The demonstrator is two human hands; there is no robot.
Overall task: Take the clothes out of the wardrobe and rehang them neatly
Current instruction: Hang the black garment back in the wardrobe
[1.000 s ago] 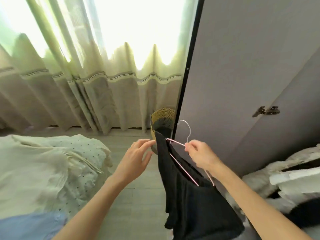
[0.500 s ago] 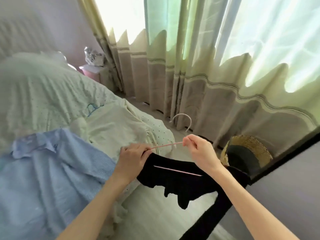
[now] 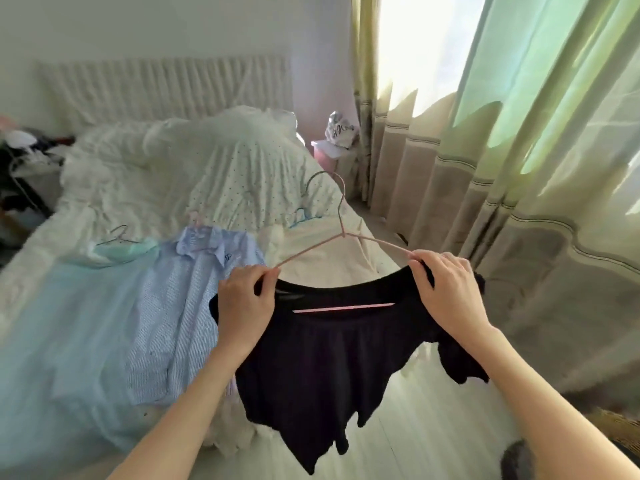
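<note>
Left hand point(image 3: 242, 299) pinches the shoulder of a black top point(image 3: 332, 355) together with the left arm of a thin pink hanger point(image 3: 341, 237); the garment hangs limp over the floor beside the bed point(image 3: 242, 174). Right hand point(image 3: 446, 289) grips the opposite shoulder. The top is probably light, soft and slip-prone, so best held at the shoulder seams.

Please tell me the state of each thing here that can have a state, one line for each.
Black top: on the pink hanger, hanging over the floor.
Pink hanger: held at both shoulders.
Left hand: grips hanger and top.
Right hand: grips hanger and top.
Striped blue shirt: lying flat on bed.
Curtains: drawn.
</note>
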